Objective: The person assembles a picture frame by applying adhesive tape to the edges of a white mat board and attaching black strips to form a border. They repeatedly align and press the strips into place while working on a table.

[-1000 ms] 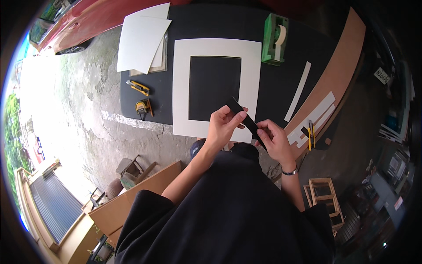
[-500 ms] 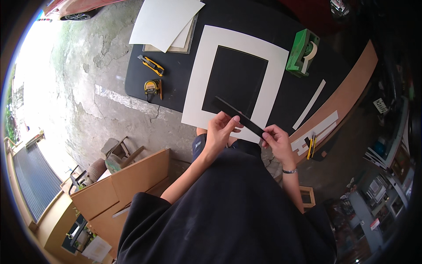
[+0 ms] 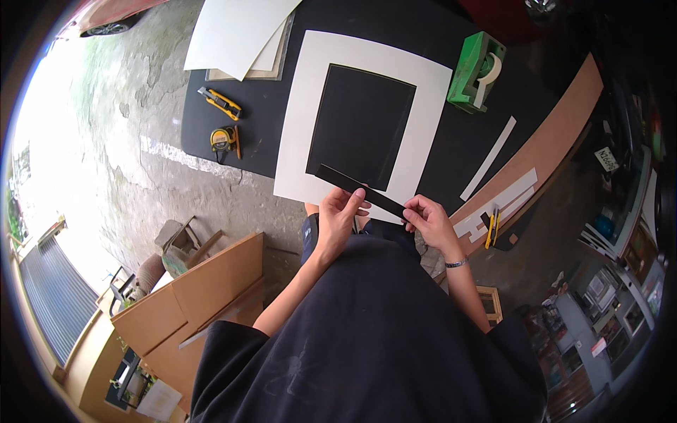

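A flat black strip slants in front of me, held by both hands. My left hand is closed around its middle, thumb on top. My right hand, with a bracelet at the wrist, pinches its lower right end. Beneath the strip lies a white mat board with a rectangular window cut in it, through which a black surface shows. The strip's upper left end overlaps the window's lower left corner. The mat's near edge is partly hidden by the hands and strip.
On the black table lie a yellow utility knife, a tape measure, white sheets and a green tape dispenser. At right, a brown board carries white offcuts and another yellow cutter.
The strip has rolled so that its broad face shows more, and both hands still hold it. My view has shifted slightly, moving the table's things up and left in the picture.
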Available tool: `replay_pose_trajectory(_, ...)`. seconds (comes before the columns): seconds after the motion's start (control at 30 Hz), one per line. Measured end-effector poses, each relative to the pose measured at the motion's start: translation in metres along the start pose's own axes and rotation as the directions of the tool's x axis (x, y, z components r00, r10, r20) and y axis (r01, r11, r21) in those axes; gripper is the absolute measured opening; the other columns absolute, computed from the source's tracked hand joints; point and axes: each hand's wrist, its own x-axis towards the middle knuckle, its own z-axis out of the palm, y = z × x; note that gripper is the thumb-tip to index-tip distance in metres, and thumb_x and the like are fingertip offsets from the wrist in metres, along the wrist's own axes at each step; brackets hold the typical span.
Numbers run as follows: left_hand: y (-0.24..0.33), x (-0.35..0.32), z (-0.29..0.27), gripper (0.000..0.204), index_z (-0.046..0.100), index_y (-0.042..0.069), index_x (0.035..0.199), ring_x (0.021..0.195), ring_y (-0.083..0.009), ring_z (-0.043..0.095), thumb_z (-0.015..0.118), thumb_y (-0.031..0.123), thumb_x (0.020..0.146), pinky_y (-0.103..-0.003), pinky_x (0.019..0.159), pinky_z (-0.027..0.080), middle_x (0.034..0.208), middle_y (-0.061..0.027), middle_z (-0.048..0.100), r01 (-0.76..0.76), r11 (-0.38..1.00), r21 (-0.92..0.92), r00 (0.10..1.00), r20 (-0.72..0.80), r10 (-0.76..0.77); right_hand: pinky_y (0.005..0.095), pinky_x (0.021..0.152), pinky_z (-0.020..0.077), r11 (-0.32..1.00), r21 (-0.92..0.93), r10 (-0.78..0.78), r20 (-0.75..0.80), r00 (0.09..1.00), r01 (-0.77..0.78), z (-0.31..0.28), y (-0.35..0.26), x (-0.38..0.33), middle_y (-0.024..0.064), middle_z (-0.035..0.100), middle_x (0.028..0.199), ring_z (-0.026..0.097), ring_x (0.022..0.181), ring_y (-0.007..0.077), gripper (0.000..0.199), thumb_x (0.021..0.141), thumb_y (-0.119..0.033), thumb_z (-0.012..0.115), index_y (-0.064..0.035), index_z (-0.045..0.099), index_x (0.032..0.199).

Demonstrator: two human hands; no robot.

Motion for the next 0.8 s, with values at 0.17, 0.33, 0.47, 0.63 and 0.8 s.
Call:
replay_pose_trajectory(0.17,-0.005,0.007,0.011,0.027,0.066,0.002,0.119,0.093,-0.0129,0.067,0.064,0.023,0.102,-0.027,0.082,0.052,0.102,-0.0048,0.071,0.045,0.99,0.135,0.99,0.13,-0.063,0.0244,0.067,0.0512,0.982,0.149,-0.073,-0.284,0.956,0.119,-0.062,0.03,-0.01,0.0053,0.067,0.086,0.063,0.073,0.0099,0.015,0.104,-0.018,0.059,-0.0031,0.06,0.107)
replay_pose_trajectory(0.33,-0.024,0.015,0.012,0.03,0.066,0.003,0.12,0.094,-0.0136,0.067,0.062,0.027,0.103,-0.029,0.083,0.052,0.103,-0.006,0.071,0.087,0.961,0.263,0.984,0.128,-0.124,0.0282,0.072,0.0513,0.826,0.338,-0.018,-0.784,0.621,0.451,-0.16,0.082,-0.023,0.0068,0.068,0.089,0.064,0.077,0.014,0.016,0.104,-0.021,0.059,-0.0054,0.06,0.108)
replay_pose_trajectory(0.47,-0.035,0.024,0.022,0.03,0.067,0.003,0.118,0.093,-0.0143,0.068,0.061,0.028,0.104,-0.029,0.083,0.052,0.102,-0.0064,0.072,0.118,0.93,0.348,0.975,0.139,-0.175,0.0334,0.076,0.0523,0.994,-0.063,-0.072,-0.993,0.093,0.092,-0.215,0.133,-0.005,0.0135,0.067,0.101,0.066,0.087,0.0217,0.026,0.1,-0.024,0.066,-0.0013,0.059,0.109)
replay_pose_trajectory(0.63,-0.061,0.027,0.008,0.029,0.067,0.002,0.117,0.092,-0.0143,0.068,0.06,0.027,0.104,-0.029,0.081,0.053,0.1,-0.0072,0.072,0.12,0.919,0.376,0.981,0.097,-0.168,0.0472,0.092,0.0505,0.718,-0.51,-0.345,-0.851,0.395,-0.474,-0.147,0.106,0.05,0.0241,0.058,0.119,0.061,0.11,0.0383,0.05,0.092,-0.029,0.073,0.005,0.053,0.123)
replay_pose_trajectory(0.8,-0.064,0.019,0.01,0.03,0.066,0.002,0.119,0.092,-0.0143,0.068,0.059,0.027,0.104,-0.028,0.078,0.052,0.101,-0.007,0.073,0.122,0.891,0.438,0.978,0.098,-0.182,0.0498,0.096,0.0479,0.879,-0.161,-0.02,-0.953,0.303,-0.449,-0.119,0.069,0.06,0.0111,0.068,0.106,0.067,0.104,0.0265,0.044,0.09,-0.006,0.068,0.0005,0.05,0.13)
